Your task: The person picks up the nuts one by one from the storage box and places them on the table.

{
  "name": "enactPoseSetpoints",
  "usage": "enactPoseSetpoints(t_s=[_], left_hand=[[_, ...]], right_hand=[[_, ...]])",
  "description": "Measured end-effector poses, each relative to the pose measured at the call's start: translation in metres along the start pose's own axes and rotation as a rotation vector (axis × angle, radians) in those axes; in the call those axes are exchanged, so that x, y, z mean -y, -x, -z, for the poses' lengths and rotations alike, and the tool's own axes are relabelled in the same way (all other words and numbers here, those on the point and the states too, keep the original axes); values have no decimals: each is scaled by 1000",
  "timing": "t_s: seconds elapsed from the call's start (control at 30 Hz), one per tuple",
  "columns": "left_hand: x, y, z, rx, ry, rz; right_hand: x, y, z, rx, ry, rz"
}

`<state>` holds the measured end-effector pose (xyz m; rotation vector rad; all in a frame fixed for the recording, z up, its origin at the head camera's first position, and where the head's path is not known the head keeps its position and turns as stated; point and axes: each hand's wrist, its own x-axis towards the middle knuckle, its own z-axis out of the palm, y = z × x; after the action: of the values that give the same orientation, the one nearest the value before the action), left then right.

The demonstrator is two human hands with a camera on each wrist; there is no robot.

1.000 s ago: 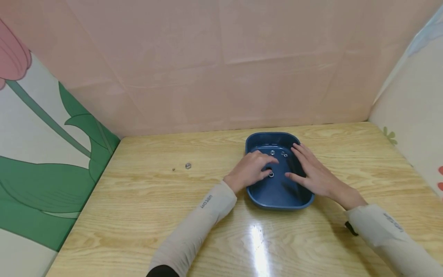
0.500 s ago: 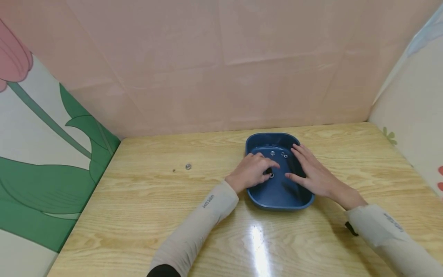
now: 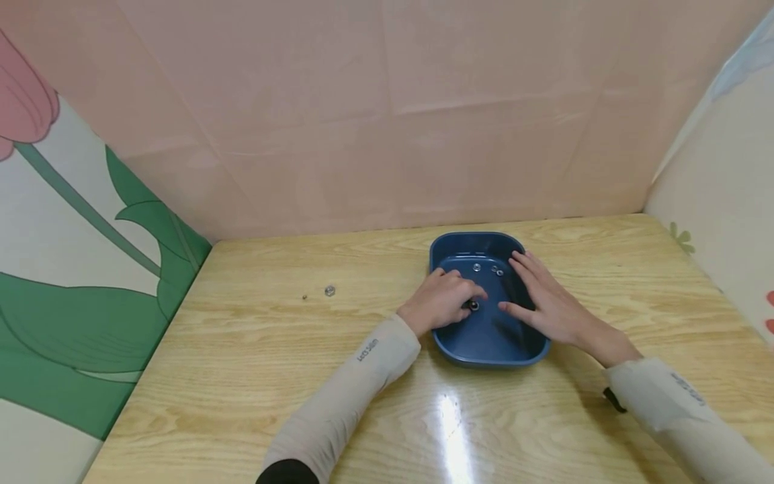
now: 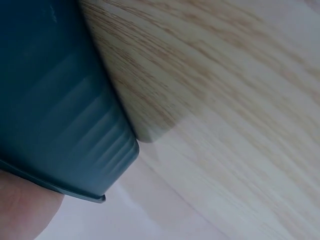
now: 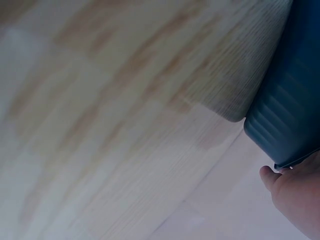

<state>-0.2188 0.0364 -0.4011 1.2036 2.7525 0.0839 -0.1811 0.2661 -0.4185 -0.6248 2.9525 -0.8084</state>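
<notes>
A deep blue tray [image 3: 490,353] stands on the wooden table. My left hand [image 3: 438,300] reaches over its left rim in the head view, index finger stretched out and thumb lower down. Right at the thumb's tip lies a small metal ring-like nut [image 3: 474,306], partly covered by the hand. My right hand [image 3: 547,310] rests at the tray's right rim, its fingers fairly straight and the thumb pointing inward over the tray. Farther back inside are another small metal nut [image 3: 477,267] and a close pair of small metal parts [image 3: 499,273].
Left of the tray, a metal nut [image 3: 329,291] and a tiny metal piece [image 3: 305,297] lie on the table [image 3: 254,363]. A pink wall covering [image 3: 387,134] rises behind the table's back edge. Printed panels flank both sides.
My left hand has shifted slightly right and its thumb has drawn in beside the nut, showing more of it. The right hand and the tray stay where they were.
</notes>
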Motion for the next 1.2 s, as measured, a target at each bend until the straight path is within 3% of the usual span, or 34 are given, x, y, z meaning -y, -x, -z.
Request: enactPoseSetpoints(t_s=[0.5, 1.2], left_hand=[[-4, -3, -2, 28, -77, 13], [-4, -5, -1, 50, -102, 21]], right_hand=[[0, 0, -2, -2, -1, 1], [2, -2, 1, 22, -1, -20]])
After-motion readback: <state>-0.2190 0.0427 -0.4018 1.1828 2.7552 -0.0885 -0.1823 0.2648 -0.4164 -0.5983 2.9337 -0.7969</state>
